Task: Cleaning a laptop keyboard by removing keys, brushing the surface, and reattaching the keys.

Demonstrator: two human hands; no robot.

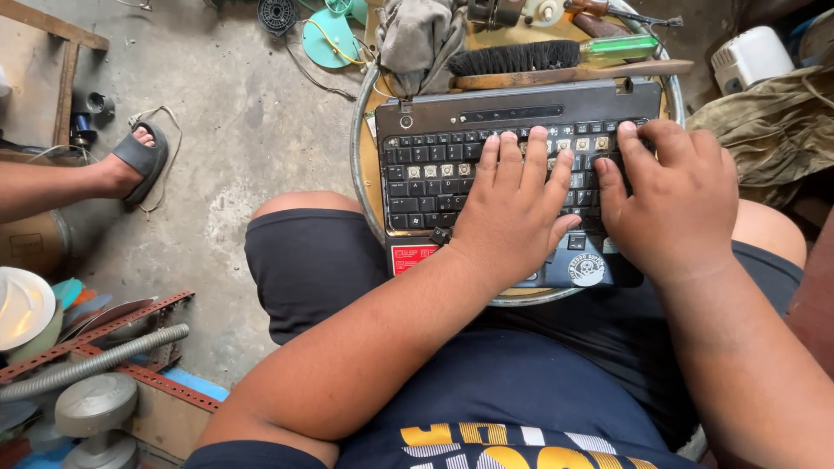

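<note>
Black laptop base (486, 174) – several keycaps missing, left hand (512, 217), right hand (673, 204), each grip open

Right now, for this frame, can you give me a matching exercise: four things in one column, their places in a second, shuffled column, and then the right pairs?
Things:
1. left hand
2. brush
3. sandalled foot
4. grey hose

Places:
A. on the concrete floor, far left
B. flat on the middle of the keyboard
C. on the round table, behind the laptop
D. lower left, lying across the red metal strips

Pairs: 1-B, 2-C, 3-A, 4-D

The right hand rests on the keyboard's right end.
</note>
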